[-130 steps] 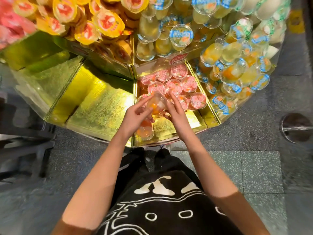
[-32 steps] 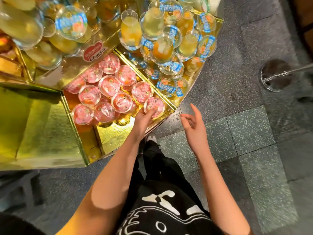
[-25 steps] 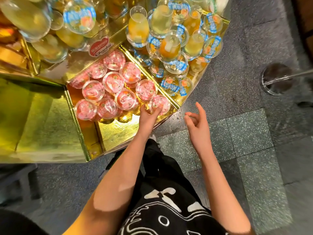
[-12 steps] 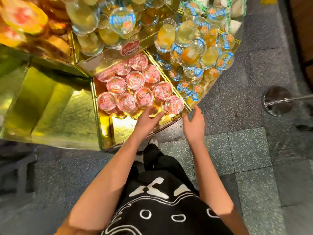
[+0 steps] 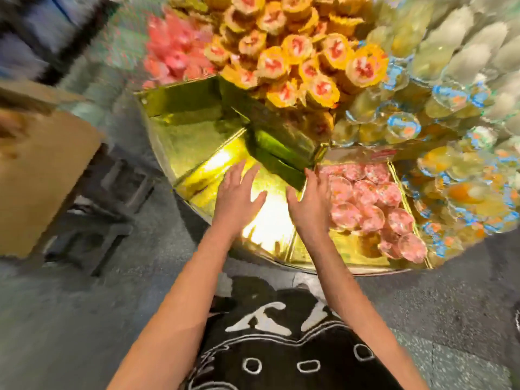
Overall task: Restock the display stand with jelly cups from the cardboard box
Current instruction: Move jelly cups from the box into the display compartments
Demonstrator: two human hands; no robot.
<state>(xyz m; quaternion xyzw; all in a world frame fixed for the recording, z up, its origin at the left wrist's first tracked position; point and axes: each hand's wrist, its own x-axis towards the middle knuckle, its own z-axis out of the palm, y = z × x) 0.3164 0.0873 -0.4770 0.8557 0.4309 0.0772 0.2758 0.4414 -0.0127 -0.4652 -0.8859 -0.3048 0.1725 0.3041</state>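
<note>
Now left hand [image 5: 237, 199] and right hand [image 5: 311, 204] wide and empty, no longer on the pink jelly cups [image 5: 369, 199].

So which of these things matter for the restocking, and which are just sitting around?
For the job: left hand and right hand, both open and empty; cardboard box; pink-lidded jelly cups; gold display stand.
Just there: yellow-wrapped cups; blue-lidded cups; dark crate by the box; grey floor.

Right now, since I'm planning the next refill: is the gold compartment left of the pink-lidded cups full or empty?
Empty: the gold compartment shows only bare shiny floor, while the pink-lidded cups crowd the one beside it.
</note>
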